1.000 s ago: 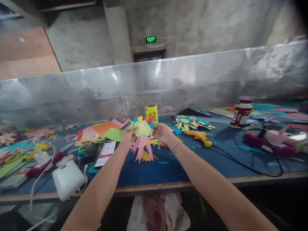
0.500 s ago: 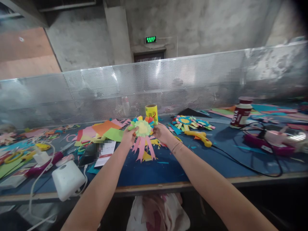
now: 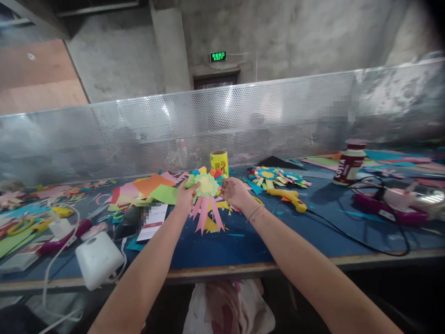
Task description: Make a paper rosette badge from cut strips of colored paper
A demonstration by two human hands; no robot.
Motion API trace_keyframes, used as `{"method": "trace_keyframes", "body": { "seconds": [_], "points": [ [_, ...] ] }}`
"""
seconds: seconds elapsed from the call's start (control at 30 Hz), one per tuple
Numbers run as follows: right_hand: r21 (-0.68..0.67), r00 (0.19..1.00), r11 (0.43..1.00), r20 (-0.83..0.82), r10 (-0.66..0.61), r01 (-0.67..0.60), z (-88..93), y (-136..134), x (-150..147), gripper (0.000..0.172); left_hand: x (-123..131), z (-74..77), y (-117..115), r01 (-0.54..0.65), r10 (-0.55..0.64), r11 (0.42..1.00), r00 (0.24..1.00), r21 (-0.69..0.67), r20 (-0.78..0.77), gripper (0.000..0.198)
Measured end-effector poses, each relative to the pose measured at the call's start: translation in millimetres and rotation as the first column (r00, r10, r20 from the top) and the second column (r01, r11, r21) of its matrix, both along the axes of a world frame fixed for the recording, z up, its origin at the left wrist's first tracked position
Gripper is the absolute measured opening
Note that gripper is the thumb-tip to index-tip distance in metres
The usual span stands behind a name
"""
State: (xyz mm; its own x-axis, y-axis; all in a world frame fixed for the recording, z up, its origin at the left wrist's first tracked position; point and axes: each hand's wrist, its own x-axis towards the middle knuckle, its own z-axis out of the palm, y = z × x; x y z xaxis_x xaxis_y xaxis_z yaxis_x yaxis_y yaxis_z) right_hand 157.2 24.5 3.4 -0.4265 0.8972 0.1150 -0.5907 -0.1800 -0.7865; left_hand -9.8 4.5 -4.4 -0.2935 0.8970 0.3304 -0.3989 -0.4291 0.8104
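Observation:
My left hand point(image 3: 186, 194) is closed on the left edge of a paper rosette point(image 3: 206, 184). The rosette has a pale yellow centre, a light green ruffled ring, colourful loops around it and pink ribbon tails point(image 3: 207, 215) hanging below. Beside its right edge is my right hand point(image 3: 236, 191), its fingers loosely curled and slightly apart, with nothing visible in them. Whether the fingertips touch the paper is hard to make out. Behind the rosette stands a yellow tape roll point(image 3: 219, 162). Yellow paper scraps point(image 3: 211, 225) lie beneath the tails.
A yellow glue gun point(image 3: 288, 198) with a black cord lies to the right, near finished paper rosettes point(image 3: 266, 174). Further right stand a Costa bottle point(image 3: 349, 162) and a purple power strip point(image 3: 389, 208). Left are coloured paper sheets point(image 3: 153, 184), a phone point(image 3: 153, 222) and a white charger point(image 3: 99, 260).
My right hand has eased off the rosette's right edge and its fingers have loosened. My left hand keeps its hold, and the rosette stays nearly in place.

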Motion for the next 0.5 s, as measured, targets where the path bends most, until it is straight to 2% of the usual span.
{"method": "trace_keyframes", "body": {
  "seconds": [0.1, 0.3, 0.4, 0.5],
  "points": [
    [-0.062, 0.998, 0.998, -0.055, 0.005, -0.009, -0.7, -2.5, -2.3, 0.006, -0.1, -0.2, -0.5, -0.059, 0.06, 0.998, 0.996, 0.018, -0.063, 0.03],
    [0.228, 0.995, 0.972, -0.092, -0.04, 0.06, -0.5, -8.9, -13.1, 0.041, 1.4, 0.5, -3.4, -0.062, 0.068, 0.995, 0.994, 0.073, -0.089, 0.027],
    [0.31, 0.987, 0.939, -0.11, -0.12, 0.149, -0.6, -9.1, -16.9, 0.046, 2.6, 0.7, -4.1, -0.063, 0.073, 0.994, 0.99, 0.09, -0.117, 0.025],
    [0.343, 0.978, 0.916, -0.098, -0.186, 0.209, -0.7, -8.3, -17.7, 0.043, 4.7, 1.9, -4.8, -0.031, 0.043, 0.996, 0.99, 0.09, -0.136, 0.026]
  ]
}}
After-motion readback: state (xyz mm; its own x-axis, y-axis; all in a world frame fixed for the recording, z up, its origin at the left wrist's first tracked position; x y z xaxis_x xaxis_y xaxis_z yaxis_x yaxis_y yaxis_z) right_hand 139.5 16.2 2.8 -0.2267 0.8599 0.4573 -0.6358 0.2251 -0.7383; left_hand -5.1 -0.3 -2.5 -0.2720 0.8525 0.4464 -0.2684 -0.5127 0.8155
